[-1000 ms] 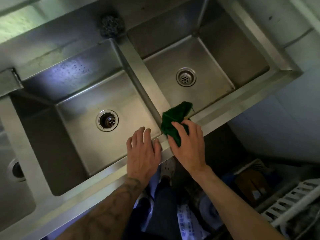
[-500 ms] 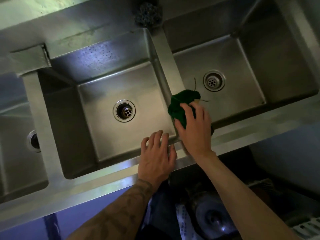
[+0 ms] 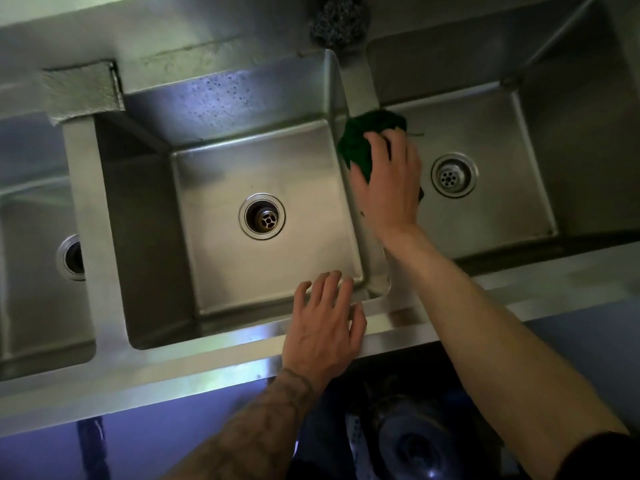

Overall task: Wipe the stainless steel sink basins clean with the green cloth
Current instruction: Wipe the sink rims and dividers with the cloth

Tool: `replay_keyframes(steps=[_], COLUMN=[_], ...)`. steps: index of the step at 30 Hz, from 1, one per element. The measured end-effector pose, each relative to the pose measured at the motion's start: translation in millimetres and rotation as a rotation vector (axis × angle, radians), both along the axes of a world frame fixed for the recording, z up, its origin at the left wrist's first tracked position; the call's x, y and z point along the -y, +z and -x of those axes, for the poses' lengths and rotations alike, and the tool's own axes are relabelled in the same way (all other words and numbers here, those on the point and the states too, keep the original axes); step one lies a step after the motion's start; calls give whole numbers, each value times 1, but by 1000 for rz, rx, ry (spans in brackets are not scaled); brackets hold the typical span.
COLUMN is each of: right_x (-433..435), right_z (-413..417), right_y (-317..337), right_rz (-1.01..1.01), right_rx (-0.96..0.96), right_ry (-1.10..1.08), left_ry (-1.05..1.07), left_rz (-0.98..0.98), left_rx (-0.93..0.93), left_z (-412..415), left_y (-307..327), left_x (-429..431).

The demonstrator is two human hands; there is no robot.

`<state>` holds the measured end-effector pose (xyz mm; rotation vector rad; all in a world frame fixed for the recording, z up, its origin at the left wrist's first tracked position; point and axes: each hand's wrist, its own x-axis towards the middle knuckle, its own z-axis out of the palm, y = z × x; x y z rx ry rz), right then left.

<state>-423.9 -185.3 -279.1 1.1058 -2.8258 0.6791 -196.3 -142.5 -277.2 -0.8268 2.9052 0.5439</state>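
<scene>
A stainless steel sink with three basins fills the head view: a middle basin [image 3: 221, 174] with a round drain, a right basin [image 3: 498, 133] with a strainer drain, and a left basin [image 3: 31, 306] cut off at the edge. My right hand [image 3: 389, 183] presses the dark green cloth [image 3: 356, 140] flat onto the divider ridge [image 3: 356, 77] between the middle and right basins, about halfway along it. My left hand [image 3: 325, 327] rests with spread fingers on the sink's front rim [image 3: 173, 368], fingertips over the middle basin's near edge.
A grey steel-wool scourer [image 3: 337, 19] sits at the far end of the divider. A faucet pipe [image 3: 561, 32] runs down the right basin's back wall. Below the front rim, dark clutter and a round metal object [image 3: 412, 441] lie on the floor.
My right hand has slid the green cloth away from me along the divider, from the front rim towards the back. My left hand has stayed on the front rim. The view shifted left.
</scene>
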Motion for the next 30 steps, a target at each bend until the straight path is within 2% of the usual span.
replay_keyframes(steps=[4, 10, 15, 18, 24, 30], right_x=[61, 58, 95, 87, 100, 74], right_z=[42, 42, 66, 60, 69, 56], right_y=[2, -7, 0, -3, -7, -4], right_rz=[-45, -43, 22, 54, -10, 49], right_rx=[-8, -98, -19, -27, -93, -1], right_ry=[-24, -23, 20, 41, 82, 96], left_ry=[7, 14, 24, 24, 36, 34], left_rz=[-1, -8, 16, 8, 4, -2], left_rx=[-8, 9, -5, -10, -9, -4], left_z=[0, 0, -1, 0, 0, 1], left_y=[-2, -2, -4, -4, -7, -2], left_x=[0, -1, -2, -2, -2, -1])
